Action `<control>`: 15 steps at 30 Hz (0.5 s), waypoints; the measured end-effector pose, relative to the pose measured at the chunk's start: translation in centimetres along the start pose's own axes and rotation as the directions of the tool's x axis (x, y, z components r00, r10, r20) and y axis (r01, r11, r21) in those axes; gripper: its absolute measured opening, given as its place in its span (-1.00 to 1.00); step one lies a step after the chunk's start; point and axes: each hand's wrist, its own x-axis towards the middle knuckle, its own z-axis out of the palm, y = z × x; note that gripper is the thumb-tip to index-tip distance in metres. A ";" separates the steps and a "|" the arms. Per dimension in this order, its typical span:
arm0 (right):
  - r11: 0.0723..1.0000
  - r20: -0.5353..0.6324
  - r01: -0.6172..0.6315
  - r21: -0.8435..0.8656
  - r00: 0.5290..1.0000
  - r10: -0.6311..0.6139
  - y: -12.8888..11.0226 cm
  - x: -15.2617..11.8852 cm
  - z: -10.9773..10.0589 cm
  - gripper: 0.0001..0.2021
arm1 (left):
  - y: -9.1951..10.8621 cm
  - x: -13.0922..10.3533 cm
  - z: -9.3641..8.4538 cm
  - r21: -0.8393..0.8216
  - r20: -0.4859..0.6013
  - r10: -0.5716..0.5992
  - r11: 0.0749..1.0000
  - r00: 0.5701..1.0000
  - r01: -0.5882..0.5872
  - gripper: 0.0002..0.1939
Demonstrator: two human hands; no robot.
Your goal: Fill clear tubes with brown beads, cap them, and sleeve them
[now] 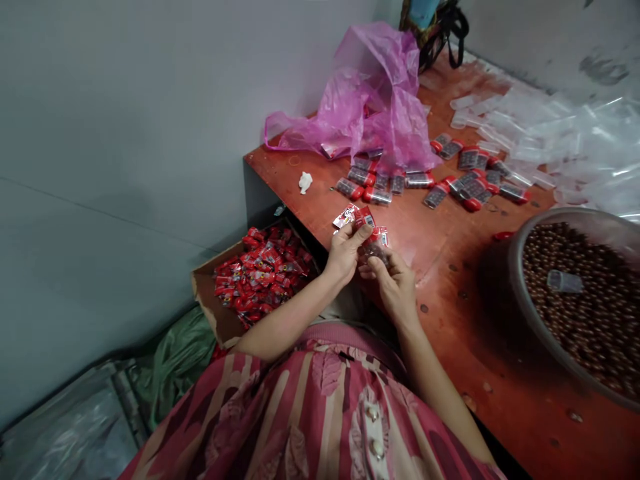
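My left hand (346, 252) pinches a small red-and-clear packet (365, 217) with its thumb on top, close to the table's front edge. At the packet's lower end, the fingers of my right hand (396, 280) close round a clear container of dark balls (374, 251). Whether this container sits inside the packet cannot be made out. Beside the left fingers lie printed wrappers (345, 217) on the table. Past my hands are several small clear bottles with red caps (376, 196), filled with dark balls.
A cardboard box (203, 283) of red packets stands below the table on the left. On the red table (425, 233) are a pink plastic bag (345, 107), a white scrap (305, 182), a heap of clear empty bottles (560, 133) and a large tub (517, 280) of brown balls.
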 end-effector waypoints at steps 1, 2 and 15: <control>1.000 -0.005 0.008 -0.009 1.000 -0.008 0.0 0.0 0.0 -0.67 | -0.1 -0.1 0.0 0.004 0.009 0.000 1.000 1.000 0.000 -0.54; 1.000 -0.009 0.012 0.000 1.000 -0.012 0.0 0.0 0.0 -0.69 | -0.2 -0.2 0.0 0.011 0.025 -0.016 1.000 1.000 0.016 -0.53; 1.000 0.000 0.017 -0.011 1.000 -0.017 0.2 -0.2 0.5 -0.72 | -0.7 -1.0 -0.6 0.155 0.093 -0.122 0.982 0.988 0.106 -0.58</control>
